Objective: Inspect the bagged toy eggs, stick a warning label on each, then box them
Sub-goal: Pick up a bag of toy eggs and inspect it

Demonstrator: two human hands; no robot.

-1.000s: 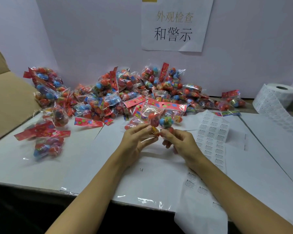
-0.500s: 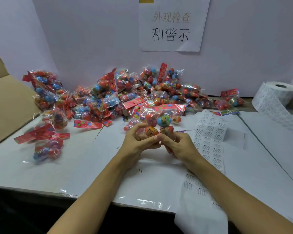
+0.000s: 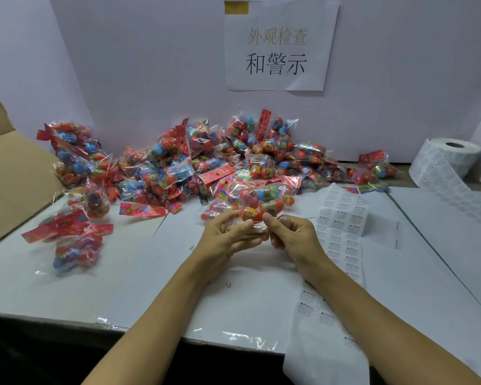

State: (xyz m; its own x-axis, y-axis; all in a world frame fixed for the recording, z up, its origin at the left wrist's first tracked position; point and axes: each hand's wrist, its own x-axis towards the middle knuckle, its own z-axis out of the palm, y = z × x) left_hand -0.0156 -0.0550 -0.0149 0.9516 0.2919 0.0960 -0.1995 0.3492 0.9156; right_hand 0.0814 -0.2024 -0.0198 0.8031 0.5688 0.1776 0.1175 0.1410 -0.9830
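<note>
Wall: a plain pale lilac panel [image 3: 139, 79] stands upright behind the bench.
Sign: a white sheet [image 3: 281, 45] with printed characters is fixed to the panel, a yellow tape strip [image 3: 236, 7] at its top edge.
Bench: a white top [image 3: 122, 273] with a dark front edge.
Light: even and soft, with faint shadows.

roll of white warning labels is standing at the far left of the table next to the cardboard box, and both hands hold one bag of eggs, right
Not quite. The head view shows the roll of white warning labels at the far right of the table, opposite the brown cardboard box. The rest holds: the left hand and right hand both hold one clear bag of toy eggs.
</note>
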